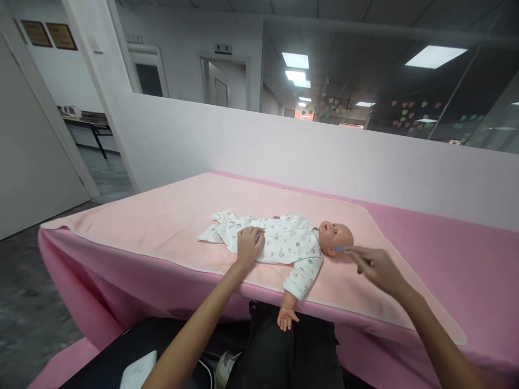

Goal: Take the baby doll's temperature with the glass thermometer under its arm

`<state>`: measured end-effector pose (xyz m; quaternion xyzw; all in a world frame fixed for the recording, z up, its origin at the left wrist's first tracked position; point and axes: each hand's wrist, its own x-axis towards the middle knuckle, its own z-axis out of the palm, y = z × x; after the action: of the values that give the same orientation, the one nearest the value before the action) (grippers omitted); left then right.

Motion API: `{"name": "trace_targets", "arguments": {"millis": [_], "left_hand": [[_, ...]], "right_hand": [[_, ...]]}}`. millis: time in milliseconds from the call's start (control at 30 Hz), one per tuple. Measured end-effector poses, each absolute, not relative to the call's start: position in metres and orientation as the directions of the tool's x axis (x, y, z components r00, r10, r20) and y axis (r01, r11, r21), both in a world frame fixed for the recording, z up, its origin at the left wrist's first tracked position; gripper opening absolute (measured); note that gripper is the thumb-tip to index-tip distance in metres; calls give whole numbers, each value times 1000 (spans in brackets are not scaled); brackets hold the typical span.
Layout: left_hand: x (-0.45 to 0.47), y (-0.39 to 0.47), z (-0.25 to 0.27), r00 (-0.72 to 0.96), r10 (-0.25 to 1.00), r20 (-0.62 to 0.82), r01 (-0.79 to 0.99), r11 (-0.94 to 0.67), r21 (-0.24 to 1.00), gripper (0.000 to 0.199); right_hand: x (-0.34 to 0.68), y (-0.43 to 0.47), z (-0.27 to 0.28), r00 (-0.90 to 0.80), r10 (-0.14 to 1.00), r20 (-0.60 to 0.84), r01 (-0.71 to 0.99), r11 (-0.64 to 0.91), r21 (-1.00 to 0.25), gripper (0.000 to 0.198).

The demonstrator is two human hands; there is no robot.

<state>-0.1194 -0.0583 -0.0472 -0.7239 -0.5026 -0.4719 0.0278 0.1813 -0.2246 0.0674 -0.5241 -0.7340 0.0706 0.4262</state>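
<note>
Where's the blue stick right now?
In the head view, right of centre: the right hand holds the blue stick with its tip by the ear of the doll; whether they touch is unclear.

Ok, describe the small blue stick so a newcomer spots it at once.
On the pale pink blanket lies a doll in white printed clothes, head to the right. At its near ear, the right hand holds the small blue stick. Its bright blue sets it apart from the doll's head and the pale blanket.
</note>
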Motion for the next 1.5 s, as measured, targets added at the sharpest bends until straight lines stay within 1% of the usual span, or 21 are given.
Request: {"name": "trace_targets", "arguments": {"millis": [33, 100, 167, 200, 267, 333, 367, 433, 500, 567, 633, 667, 733, 800, 867, 900, 967, 1100, 1267, 1433, 1500], "left_hand": [[-120, -58, -47, 52, 699, 713, 754, -496, 431, 16], [-120, -59, -47, 56, 694, 718, 752, -502, 426, 16], [-120, -59, -46, 54, 691, 721, 752, -503, 426, 17], [-119, -59, -46, 51, 691, 721, 752, -502, 428, 18], [-119, -59, -46, 47, 692, 721, 751, -500, 431, 18], [-119, -58, -47, 49, 693, 720, 751, -501, 431, 18], [-119, -58, -47, 52, 693, 719, 752, -501, 428, 17], [-120, -58, -48, 53, 693, 719, 755, -500, 425, 17], [-120, -59, -48, 48, 692, 720, 755, -497, 427, 16], [-118, -61, -47, 6, 680, 733, 769, -472, 432, 16], [-110, -63, -44, -36, 643, 765, 796, -444, 411, 17], [-103, -64, -42, -32, 618, 786, 808, -447, 385, 18], [-81, -66, -35, 58, 567, 822, 806, -512, 297, 18], [-53, -67, -28, 226, 515, 827, 757, -627, 183, 19], [-23, -67, -22, 377, 456, 806, 694, -715, 80, 18], [-11, -66, -20, 411, 441, 798, 678, -733, 56, 18], [7, -62, -20, 412, 445, 795, 679, -732, 58, 16], [14, -56, -28, 334, 515, 789, 711, -687, 147, 13], [11, -60, -32, 353, 518, 779, 685, -711, 162, 12], [11, -59, -35, 348, 506, 789, 666, -726, 172, 11], [10, -56, -39, 333, 485, 809, 675, -722, 155, 13]], "right_hand": [[182, -225, 69, -18, 808, 589, 628, 468, -622, 30], [181, -226, 72, 86, 796, 599, 463, 500, -732, 43], [178, -225, 70, 67, 829, 555, 421, 481, -769, 50], [177, -225, 67, 19, 858, 513, 437, 455, -776, 47], [178, -224, 62, -43, 893, 448, 482, 411, -774, 31], [186, -227, 59, -10, 886, 463, 487, 409, -772, 21], [192, -229, 57, 38, 866, 498, 487, 419, -766, 23], [202, -233, 50, 104, 821, 561, 538, 428, -726, 38], [205, -234, 35, 68, 827, 559, 629, 399, -667, 45], [203, -233, 13, -32, 879, 476, 703, 358, -614, 36], [200, -230, -10, -71, 903, 423, 776, 317, -546, 27], [201, -228, -21, -78, 909, 410, 825, 290, -485, 26], [204, -221, -39, -92, 910, 405, 909, 243, -339, 29], [210, -215, -50, -135, 899, 418, 943, 246, -224, 31], [216, -209, -56, -193, 884, 426, 943, 286, -168, 32], [219, -207, -57, -215, 880, 423, 939, 305, -157, 32], [223, -207, -58, -245, 881, 404, 930, 332, -160, 33], [230, -212, -60, -245, 894, 376, 912, 344, -223, 38], [205, -196, -50, -144, 844, 517, 876, 351, -330, 31], [132, -130, -24, -105, 727, 679, 779, 485, -399, 45], [106, -103, -20, -76, 708, 702, 754, 502, -424, 49]]}}
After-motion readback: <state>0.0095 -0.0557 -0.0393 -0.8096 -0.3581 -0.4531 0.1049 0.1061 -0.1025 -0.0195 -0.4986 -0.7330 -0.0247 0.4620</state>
